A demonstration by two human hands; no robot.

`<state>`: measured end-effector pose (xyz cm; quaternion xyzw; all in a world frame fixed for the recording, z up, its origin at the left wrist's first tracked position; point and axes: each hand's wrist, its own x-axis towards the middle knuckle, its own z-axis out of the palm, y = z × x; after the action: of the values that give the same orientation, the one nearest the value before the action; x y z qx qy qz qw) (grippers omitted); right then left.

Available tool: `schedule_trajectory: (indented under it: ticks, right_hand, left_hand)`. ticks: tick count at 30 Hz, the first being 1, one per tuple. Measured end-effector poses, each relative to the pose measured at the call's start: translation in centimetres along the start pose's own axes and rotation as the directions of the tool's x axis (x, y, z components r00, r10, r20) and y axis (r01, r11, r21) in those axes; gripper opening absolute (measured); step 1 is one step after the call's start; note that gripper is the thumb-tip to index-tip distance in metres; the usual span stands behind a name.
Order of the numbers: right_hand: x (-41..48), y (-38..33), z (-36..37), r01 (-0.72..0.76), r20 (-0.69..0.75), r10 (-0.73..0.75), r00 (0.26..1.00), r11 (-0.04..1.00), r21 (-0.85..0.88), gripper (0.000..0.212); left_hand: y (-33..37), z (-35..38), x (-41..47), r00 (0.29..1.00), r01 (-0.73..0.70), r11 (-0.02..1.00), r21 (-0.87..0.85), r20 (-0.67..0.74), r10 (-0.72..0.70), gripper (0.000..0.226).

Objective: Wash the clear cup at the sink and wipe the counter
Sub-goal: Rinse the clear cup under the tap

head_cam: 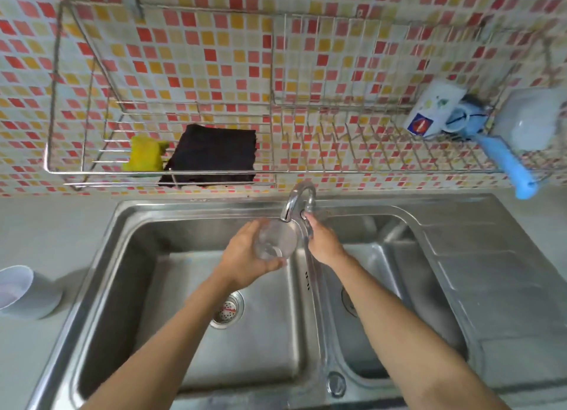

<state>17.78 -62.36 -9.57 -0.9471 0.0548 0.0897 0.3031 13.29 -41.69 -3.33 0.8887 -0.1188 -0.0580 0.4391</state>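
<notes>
A transparent, round, smooth-walled clear cup [276,241] is held tilted just below the spout of the curved chrome faucet [296,201], over the left basin of the brushed stainless-steel double sink [190,363]. It is wrapped by the curled fingers of the left hand [245,256], thumb along its lower side. The right hand [323,241] is closed on the lever beside the faucet base. Behind the faucet, a folded black cloth [214,155] and a crumpled yellow sponge [144,156] are seen on a wire rack [276,172].
</notes>
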Motion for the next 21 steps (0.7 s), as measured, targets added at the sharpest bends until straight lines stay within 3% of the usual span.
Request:
schedule_trajectory:
  ticks: [2,9,15,19,21]
  right_hand:
    - [0.9,1.1,0.3,0.104,0.043,-0.100,0.994,0.991,-0.086,0.065]
    - [2.7,1.6,1.4,0.265,0.120,-0.243,0.963,0.933,-0.243,0.061]
    - [2.8,1.8,1.3,0.200,0.114,-0.184,0.976,0.969,-0.147,0.056]
    - [3.0,1.8,1.1,0.154,0.152,-0.139,0.979,0.984,-0.092,0.055]
    - [2.9,1.6,0.9,0.142,0.162,-0.126,0.979,0.986,-0.089,0.055]
  left_hand:
    - [0.0,0.6,0.1,1.000,0.005,1.000,-0.020,-0.017,-0.005,0.077]
    - [-0.5,1.9,0.3,0.999,0.048,0.996,-0.070,0.006,-0.047,0.082]
    - [-1.2,2.1,1.0,0.988,0.113,0.988,-0.109,-0.096,-0.124,0.076]
    - [-1.2,3.3,0.0,0.994,0.108,0.993,-0.057,0.040,-0.106,0.080]
    - [-1.1,3.4,-0.1,0.991,0.129,0.989,-0.074,0.026,-0.128,0.079]
